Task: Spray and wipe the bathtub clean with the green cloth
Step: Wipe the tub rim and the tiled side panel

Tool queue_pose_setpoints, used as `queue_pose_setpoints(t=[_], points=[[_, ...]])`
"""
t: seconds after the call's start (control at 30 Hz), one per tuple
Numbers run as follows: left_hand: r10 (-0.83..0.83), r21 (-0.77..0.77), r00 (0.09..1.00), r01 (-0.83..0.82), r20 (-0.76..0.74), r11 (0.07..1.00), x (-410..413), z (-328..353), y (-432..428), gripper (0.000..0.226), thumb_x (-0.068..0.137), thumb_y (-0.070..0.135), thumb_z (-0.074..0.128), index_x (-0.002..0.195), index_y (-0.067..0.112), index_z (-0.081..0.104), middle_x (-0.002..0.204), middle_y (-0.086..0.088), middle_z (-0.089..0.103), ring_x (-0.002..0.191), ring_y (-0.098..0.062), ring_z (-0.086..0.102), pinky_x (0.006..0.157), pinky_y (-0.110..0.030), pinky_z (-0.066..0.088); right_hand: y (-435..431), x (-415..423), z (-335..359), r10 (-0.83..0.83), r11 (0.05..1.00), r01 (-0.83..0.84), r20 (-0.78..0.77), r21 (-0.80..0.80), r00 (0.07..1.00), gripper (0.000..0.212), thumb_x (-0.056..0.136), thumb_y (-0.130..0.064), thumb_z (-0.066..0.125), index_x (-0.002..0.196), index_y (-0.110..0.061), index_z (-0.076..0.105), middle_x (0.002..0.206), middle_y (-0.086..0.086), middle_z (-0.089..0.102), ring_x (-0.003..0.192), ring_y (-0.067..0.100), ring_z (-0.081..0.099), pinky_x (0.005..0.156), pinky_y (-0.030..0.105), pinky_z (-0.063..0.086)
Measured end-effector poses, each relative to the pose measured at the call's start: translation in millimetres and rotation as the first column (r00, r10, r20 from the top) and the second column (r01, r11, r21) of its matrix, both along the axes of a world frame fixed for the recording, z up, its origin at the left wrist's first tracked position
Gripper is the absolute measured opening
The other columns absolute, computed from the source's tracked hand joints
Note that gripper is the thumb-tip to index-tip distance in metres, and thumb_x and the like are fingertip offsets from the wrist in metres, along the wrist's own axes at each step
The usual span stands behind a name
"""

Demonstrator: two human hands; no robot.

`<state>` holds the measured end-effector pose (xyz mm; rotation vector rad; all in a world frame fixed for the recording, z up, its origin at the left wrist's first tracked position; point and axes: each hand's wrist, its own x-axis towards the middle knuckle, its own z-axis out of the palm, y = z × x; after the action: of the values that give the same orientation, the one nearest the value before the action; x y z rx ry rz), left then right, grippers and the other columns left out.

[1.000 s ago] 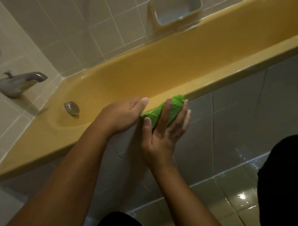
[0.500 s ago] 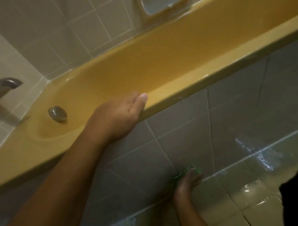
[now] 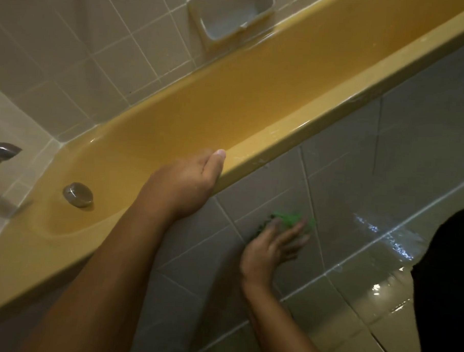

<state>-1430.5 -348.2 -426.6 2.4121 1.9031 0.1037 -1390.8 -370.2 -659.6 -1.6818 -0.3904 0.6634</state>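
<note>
The yellow bathtub (image 3: 228, 117) runs diagonally across the head view, and its near rim (image 3: 320, 131) shines wet. My left hand (image 3: 182, 181) grips that rim, thumb on top and fingers hidden over the inner side. Below the rim, my right hand (image 3: 270, 249) presses the green cloth (image 3: 290, 219) flat against the grey tiled front panel (image 3: 372, 168) with its fingers spread. Most of the cloth is covered by those fingers and blurred.
A metal faucet (image 3: 0, 152) juts out at the far left, above a round metal knob (image 3: 78, 195) on the tub's end wall. A soap dish (image 3: 232, 16) is set into the back wall. The wet tiled floor (image 3: 365, 314) gleams lower right, beside my dark clothing (image 3: 446, 291).
My right hand took the cloth from the tub rim down to the foot of the tiled panel, then back up to mid-panel. My left hand stayed on the rim.
</note>
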Motion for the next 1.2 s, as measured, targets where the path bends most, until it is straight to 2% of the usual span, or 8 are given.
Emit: queue_pose_setpoints(t=[0.13,0.37,0.67,0.77,0.87,0.97,1.07,1.2], points=[[-0.035,0.009,0.999,0.035,-0.01,0.999,13,-2,8,0.049,0.106,0.062,0.019,0.115,0.029,0.055,0.135,-0.016,0.062,0.121,-0.04,0.056,0.092,-0.046,0.046,-2,21,83,-0.084,0.927,-0.034,0.295,0.373,0.952,0.068,0.106,-0.057,0.018,0.164,-0.025,0.005,0.171,0.018,-0.004,0.155,0.036,0.006,0.125,0.048,0.006],[-0.09,-0.019,0.994,0.092,0.053,0.996,23,1,13,0.056,0.107,0.064,0.022,0.123,0.026,0.061,0.139,-0.007,0.062,0.127,-0.031,0.055,0.103,-0.045,0.044,11,62,93,-0.223,0.849,-0.157,0.612,0.504,0.759,0.064,0.106,-0.052,0.032,0.159,-0.018,0.021,0.168,0.025,0.01,0.156,0.045,0.011,0.126,0.052,0.011],[-0.088,-0.008,0.996,0.089,0.034,0.996,32,-2,15,0.059,0.106,0.066,0.02,0.13,0.028,0.058,0.144,-0.008,0.059,0.129,-0.031,0.053,0.106,-0.048,0.043,29,62,-79,-0.11,0.99,0.098,0.118,0.104,0.987,0.074,0.108,-0.055,0.012,0.162,-0.005,0.025,0.171,0.018,0.007,0.156,0.039,0.009,0.125,0.035,-0.001],[-0.121,0.004,0.992,0.121,0.017,0.993,35,-2,12,0.052,0.106,0.064,0.019,0.122,0.031,0.056,0.13,-0.006,0.062,0.117,-0.032,0.055,0.095,-0.043,0.043,33,72,-122,-0.124,0.987,0.117,-0.061,-0.109,0.99,0.07,0.106,-0.043,0.017,0.153,0.004,0.039,0.17,0.02,0.014,0.154,0.05,0.016,0.124,0.055,0.012],[-0.221,-0.008,0.975,0.222,0.023,0.975,35,-2,12,0.054,0.104,0.064,0.019,0.147,0.044,0.045,0.147,0.006,0.055,0.134,-0.023,0.048,0.094,-0.031,0.034,27,85,-149,-0.189,0.967,0.094,-0.415,-0.239,0.89,0.062,0.112,-0.043,0.026,0.164,-0.01,0.018,0.172,0.018,0.012,0.157,0.039,0.015,0.124,0.049,0.017],[-0.336,-0.005,0.941,0.337,0.036,0.942,33,-1,14,0.06,0.104,0.068,0.022,0.161,0.05,0.022,0.166,0.022,0.028,0.151,-0.003,0.027,0.108,-0.019,0.024,30,92,-165,-0.319,0.947,0.189,-0.68,-0.26,0.661,0.096,0.088,-0.076,0.031,0.162,-0.014,0.028,0.162,0.02,0.037,0.145,0.04,0.04,0.113,0.048,0.036],[-0.414,0.005,0.91,0.414,0.033,0.91,32,-3,18,0.062,0.099,0.064,0.019,0.16,0.053,0.016,0.168,0.022,0.023,0.152,0.001,0.022,0.114,-0.018,0.02,22,94,-118,-0.199,0.978,0.091,-0.684,-0.19,0.702,0.07,0.108,-0.052,0.025,0.16,-0.006,0.031,0.163,0.023,0.031,0.149,0.04,0.034,0.118,0.048,0.033],[-0.43,-0.013,0.901,0.431,0.059,0.902,38,-3,22,0.062,0.098,0.063,0.021,0.159,0.056,0.016,0.168,0.024,0.022,0.153,0.004,0.019,0.121,-0.021,0.018,9,65,-32,0.031,0.999,-0.033,-0.156,-0.012,0.987,0.068,0.107,-0.046,0.014,0.166,-0.013,0.007,0.172,0.014,-0.008,0.158,0.033,-0.006,0.128,0.049,-0.002]])
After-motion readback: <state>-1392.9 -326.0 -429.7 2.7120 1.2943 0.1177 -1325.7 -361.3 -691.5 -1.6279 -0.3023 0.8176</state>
